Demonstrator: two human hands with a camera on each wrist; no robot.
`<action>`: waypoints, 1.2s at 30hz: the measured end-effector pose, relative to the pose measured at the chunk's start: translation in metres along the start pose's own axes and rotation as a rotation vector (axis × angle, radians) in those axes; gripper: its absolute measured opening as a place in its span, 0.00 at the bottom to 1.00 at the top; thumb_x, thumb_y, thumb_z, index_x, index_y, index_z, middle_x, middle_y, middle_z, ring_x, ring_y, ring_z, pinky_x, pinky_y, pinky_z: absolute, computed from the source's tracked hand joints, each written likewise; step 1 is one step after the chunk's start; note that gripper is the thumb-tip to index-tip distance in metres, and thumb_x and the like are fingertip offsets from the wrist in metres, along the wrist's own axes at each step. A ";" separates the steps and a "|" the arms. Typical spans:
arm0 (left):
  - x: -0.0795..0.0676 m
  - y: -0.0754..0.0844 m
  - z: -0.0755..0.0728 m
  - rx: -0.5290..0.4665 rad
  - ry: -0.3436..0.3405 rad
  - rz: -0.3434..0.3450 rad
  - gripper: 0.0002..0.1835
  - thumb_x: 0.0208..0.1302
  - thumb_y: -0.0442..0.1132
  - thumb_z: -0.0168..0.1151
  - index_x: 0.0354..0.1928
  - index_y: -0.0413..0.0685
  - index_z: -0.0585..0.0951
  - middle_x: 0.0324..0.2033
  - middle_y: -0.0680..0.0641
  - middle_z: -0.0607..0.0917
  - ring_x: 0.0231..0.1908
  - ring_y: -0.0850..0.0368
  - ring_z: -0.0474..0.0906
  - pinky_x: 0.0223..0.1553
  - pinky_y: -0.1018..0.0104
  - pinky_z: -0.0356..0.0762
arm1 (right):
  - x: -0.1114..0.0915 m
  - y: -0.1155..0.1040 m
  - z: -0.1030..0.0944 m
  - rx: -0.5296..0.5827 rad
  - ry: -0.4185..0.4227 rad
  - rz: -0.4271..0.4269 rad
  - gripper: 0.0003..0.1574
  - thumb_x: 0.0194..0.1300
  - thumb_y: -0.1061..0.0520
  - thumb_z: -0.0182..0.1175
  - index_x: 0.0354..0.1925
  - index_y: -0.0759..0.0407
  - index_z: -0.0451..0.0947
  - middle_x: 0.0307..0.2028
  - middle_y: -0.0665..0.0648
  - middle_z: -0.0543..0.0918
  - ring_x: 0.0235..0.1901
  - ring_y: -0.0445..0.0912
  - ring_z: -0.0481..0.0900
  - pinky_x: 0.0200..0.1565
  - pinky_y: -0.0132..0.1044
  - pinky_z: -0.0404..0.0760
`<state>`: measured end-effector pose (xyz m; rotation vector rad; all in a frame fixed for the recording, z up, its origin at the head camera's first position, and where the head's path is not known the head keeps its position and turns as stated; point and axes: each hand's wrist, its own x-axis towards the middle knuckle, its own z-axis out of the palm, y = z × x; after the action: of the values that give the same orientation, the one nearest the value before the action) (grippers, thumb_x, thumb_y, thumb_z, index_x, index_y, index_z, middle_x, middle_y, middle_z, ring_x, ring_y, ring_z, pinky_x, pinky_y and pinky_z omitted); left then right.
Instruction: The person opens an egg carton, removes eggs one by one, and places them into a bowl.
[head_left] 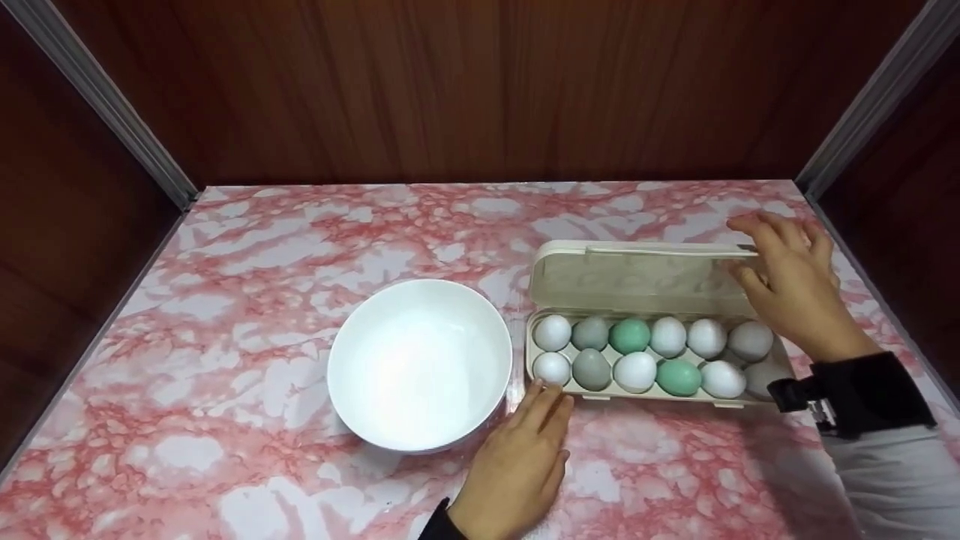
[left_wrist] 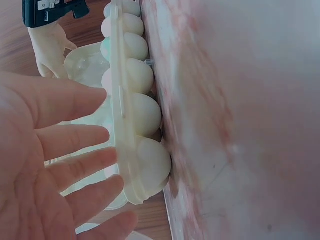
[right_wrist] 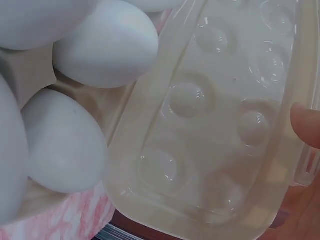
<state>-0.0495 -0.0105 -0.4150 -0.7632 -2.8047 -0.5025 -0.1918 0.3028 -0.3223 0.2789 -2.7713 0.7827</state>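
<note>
An egg carton (head_left: 592,396) with a cream base lies on the right of the table, its lid (head_left: 637,281) raised. White eggs (head_left: 553,332), grey eggs (head_left: 591,369) and green eggs (head_left: 679,377) fill its two rows. At the lid's right end, my right hand (head_left: 799,289) holds the edge, thumb on the inner side and fingers beyond it. In the right wrist view a fingertip (right_wrist: 305,125) lies at the lid's rim (right_wrist: 295,150). My left hand (head_left: 517,461) is spread, fingertips close to the carton's front left corner; in the left wrist view its fingers (left_wrist: 75,142) are extended.
A large white bowl (head_left: 420,367) stands just left of the carton, with no contents showing. The table (head_left: 225,300) has a red and white marbled top. Dark wood panels (head_left: 487,90) rise behind it and at both sides.
</note>
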 end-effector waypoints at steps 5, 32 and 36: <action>0.000 0.001 -0.003 -0.028 -0.015 -0.010 0.30 0.67 0.43 0.61 0.69 0.44 0.71 0.70 0.43 0.70 0.72 0.45 0.64 0.64 0.52 0.77 | -0.008 -0.002 -0.002 -0.010 0.010 -0.019 0.32 0.71 0.61 0.53 0.71 0.55 0.62 0.74 0.71 0.55 0.74 0.73 0.33 0.56 0.89 0.40; -0.005 0.005 -0.029 0.056 0.117 0.120 0.26 0.68 0.43 0.60 0.67 0.49 0.74 0.66 0.49 0.76 0.66 0.50 0.73 0.62 0.58 0.79 | -0.039 -0.026 -0.014 -0.015 0.135 -0.087 0.44 0.61 0.65 0.66 0.72 0.52 0.62 0.72 0.70 0.60 0.73 0.75 0.40 0.53 0.90 0.45; -0.005 0.001 -0.036 0.026 0.191 0.173 0.21 0.67 0.41 0.61 0.61 0.46 0.79 0.59 0.51 0.82 0.63 0.53 0.76 0.63 0.64 0.77 | -0.046 -0.032 -0.013 0.011 0.200 -0.139 0.43 0.58 0.68 0.68 0.69 0.56 0.66 0.70 0.70 0.63 0.72 0.74 0.43 0.61 0.85 0.44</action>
<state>-0.0414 -0.0257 -0.3834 -0.8922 -2.5374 -0.4808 -0.1376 0.2884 -0.3094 0.3698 -2.5315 0.7473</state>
